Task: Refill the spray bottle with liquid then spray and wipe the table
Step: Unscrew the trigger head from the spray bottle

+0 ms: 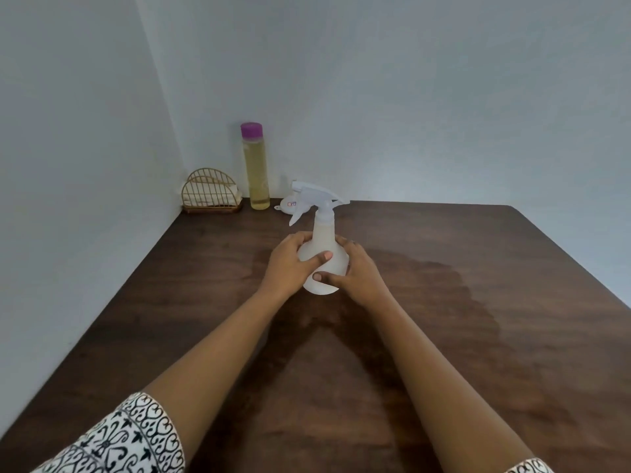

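on the dark wooden table (pixel 478 336), the left grip (pixel 290 264) and right grip (pixel 358 271) both hold the upright spray bottle (pixel 323 238)

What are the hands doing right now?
Left hand: holding the spray bottle.
Right hand: holding the spray bottle too.

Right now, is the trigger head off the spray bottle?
No, the trigger head sits on the neck of the spray bottle, which the left hand and right hand grip.

Read as a home room: wood-grain table (pixel 444 319) set against bare pale walls (pixel 375 80); wire napkin holder (pixel 210 194) and purple-capped bottle (pixel 256 172) left of centre.
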`<state>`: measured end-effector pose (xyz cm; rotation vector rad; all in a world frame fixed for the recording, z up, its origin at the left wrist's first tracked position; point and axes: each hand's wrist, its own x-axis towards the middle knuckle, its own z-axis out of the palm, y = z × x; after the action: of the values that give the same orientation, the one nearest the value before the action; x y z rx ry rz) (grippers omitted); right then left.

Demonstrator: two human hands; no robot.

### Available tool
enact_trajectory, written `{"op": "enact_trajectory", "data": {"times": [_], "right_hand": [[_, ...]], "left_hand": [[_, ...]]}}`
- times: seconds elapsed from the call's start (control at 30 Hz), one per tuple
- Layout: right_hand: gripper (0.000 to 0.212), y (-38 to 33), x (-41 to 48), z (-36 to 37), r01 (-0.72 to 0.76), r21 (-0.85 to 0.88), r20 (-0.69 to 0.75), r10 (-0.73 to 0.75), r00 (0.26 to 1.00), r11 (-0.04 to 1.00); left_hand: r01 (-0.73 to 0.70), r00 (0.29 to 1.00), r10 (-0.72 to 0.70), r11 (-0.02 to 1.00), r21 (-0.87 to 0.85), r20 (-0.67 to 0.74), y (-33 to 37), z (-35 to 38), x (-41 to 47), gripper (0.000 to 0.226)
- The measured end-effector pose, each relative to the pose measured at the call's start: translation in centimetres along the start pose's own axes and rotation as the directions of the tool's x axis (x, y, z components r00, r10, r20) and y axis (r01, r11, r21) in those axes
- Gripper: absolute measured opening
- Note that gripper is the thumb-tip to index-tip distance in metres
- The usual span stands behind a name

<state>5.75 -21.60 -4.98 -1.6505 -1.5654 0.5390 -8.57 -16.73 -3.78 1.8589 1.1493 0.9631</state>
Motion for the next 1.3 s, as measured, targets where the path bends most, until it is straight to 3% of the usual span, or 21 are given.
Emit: {"op": "enact_trajectory", "data": {"times": [0.33, 0.4, 0.5, 0.63, 0.8, 1.0, 1.2, 1.3], "right_hand": [[0.088, -2.3, -5.9, 1.5, 0.005, -0.040, -0.052, -0.007, 0.999, 0.999], [0.086, -2.5, -6.3, 1.3, -0.017, -0.027, 0.002, 0.017, 1.000, 0.999], [0.072, -3.1, -6.5, -0.6, -0.147, 0.236, 0.127, 0.120, 0.985, 0.960], [0.045, -6.1, -5.8, -1.8, -0.072, 0.466, -0.078, 0.122, 0.989, 0.882], [0.047, -9.2, -3.8, 0.6, -0.048, 0.381, -0.323, 0.181, 0.929, 0.923], [0.048, -8.7, -3.8, 1.9, -0.011, 0.386, -0.393, 0.176, 0.903, 0.922], [0.039, -7.6, -3.1, 1.1, 0.017, 0.371, -0.328, 0.114, 0.938, 0.929], [0.032, -6.6, -2.8, 0.2, 0.030, 0.455, -0.178, 0.058, 0.982, 0.890]], "left_hand": [[-0.009, 1.000, 0.008, 0.986, -0.166, -0.007, -1.5, -1.1, -6.1, 0.056], [-0.019, 1.000, 0.017, 0.978, -0.206, -0.015, -1.8, -1.0, -6.8, 0.062], [-0.025, 0.999, 0.018, 0.964, -0.264, -0.027, -2.2, -0.7, -7.2, 0.064], [-0.022, 0.999, 0.008, 0.957, -0.289, -0.047, -2.5, -0.2, -7.3, 0.062], [-0.007, 0.998, -0.013, 0.944, -0.331, -0.057, -2.8, 0.3, -7.4, 0.064], [-0.050, 0.997, 0.027, 0.951, -0.305, -0.077, -3.0, 0.3, -7.4, 0.060], [-0.077, 0.994, 0.054, 0.957, -0.278, -0.091, -2.9, 0.4, -7.2, 0.046], [-0.087, 0.994, 0.067, 0.958, -0.273, -0.084, -2.9, 0.4, -7.1, 0.054]]}}
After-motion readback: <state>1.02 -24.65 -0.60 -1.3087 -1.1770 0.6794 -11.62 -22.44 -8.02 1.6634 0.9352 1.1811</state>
